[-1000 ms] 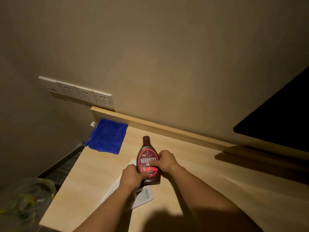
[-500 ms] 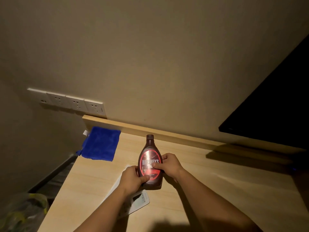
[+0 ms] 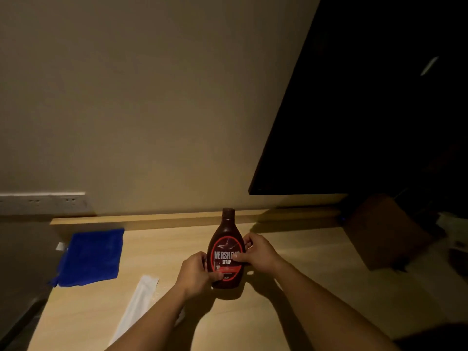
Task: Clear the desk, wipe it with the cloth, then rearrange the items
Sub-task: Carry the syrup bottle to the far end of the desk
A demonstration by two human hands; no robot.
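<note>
While both hands clasp it, the Hershey's syrup bottle (image 3: pixel 227 252) stands upright near the middle of the wooden desk (image 3: pixel 316 295), label toward the person, cap on. Left hand (image 3: pixel 196 271) wraps the lower left side, thumb across the front near the base. Right hand (image 3: pixel 258 252) takes the right side higher up, thumb pressed on the label. Fingers of both are curled around the bottle, not spread. I cannot tell whether the base is still on the wood or just lifted.

Blue cloth (image 3: pixel 91 257) lies flat at the far-left corner, one edge hanging past the desk's side. A white flat item (image 3: pixel 138 307), partly under the left forearm, lies between cloth and bottle. A dark brown box (image 3: pixel 385 231) sits at the right end in shadow.

Risks, as I judge them:
- Bottle is tall with a narrow neck; set down carelessly or tilted, it could topple.
- Soft plastic sides: a hard squeeze might push syrup out if the cap is not shut tight. Cap state not readable in this dim light.
- Left forearm hangs over the white item; a sweep leftward could drag it off the near edge.
- Cloth overhangs already; a nudge may send it to the floor.
</note>
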